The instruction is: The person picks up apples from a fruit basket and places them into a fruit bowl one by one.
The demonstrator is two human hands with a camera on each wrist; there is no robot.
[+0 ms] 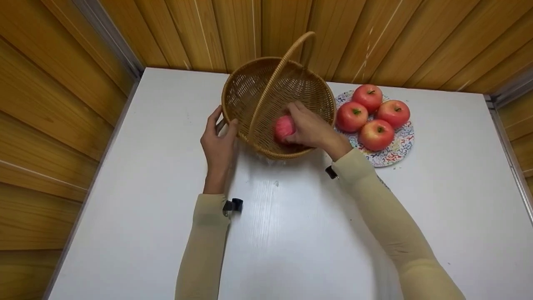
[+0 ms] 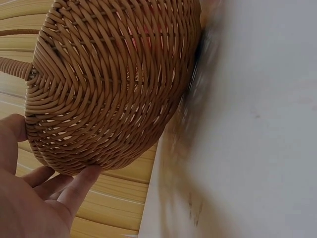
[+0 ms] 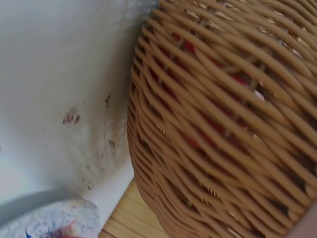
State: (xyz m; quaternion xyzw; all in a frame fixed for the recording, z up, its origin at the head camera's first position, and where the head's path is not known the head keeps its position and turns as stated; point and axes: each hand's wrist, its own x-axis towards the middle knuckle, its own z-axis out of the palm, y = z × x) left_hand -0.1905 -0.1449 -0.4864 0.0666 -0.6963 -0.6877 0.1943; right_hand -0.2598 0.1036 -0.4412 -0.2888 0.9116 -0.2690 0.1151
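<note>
A brown wicker basket [image 1: 250,83] with a tall arched handle [image 1: 278,75] stands near the back of the table. At its left side my left hand [image 1: 218,143] grips the rim, thumb over the edge and fingers against the outer weave. In the left wrist view those fingers [image 2: 81,186] press the woven wall from below. My right hand [image 1: 310,127] reaches inside the basket and holds a red apple [image 1: 283,128] low in it. Red shows through the gaps of the weave in the right wrist view, where the basket wall [image 3: 223,99] hides most of that hand.
Several red apples [image 1: 377,135] sit on a colourful patterned plate [image 1: 399,152] just right of the basket, close to my right forearm. The white table [image 1: 275,233] meets wood-panelled walls [image 1: 233,29] at the back and left.
</note>
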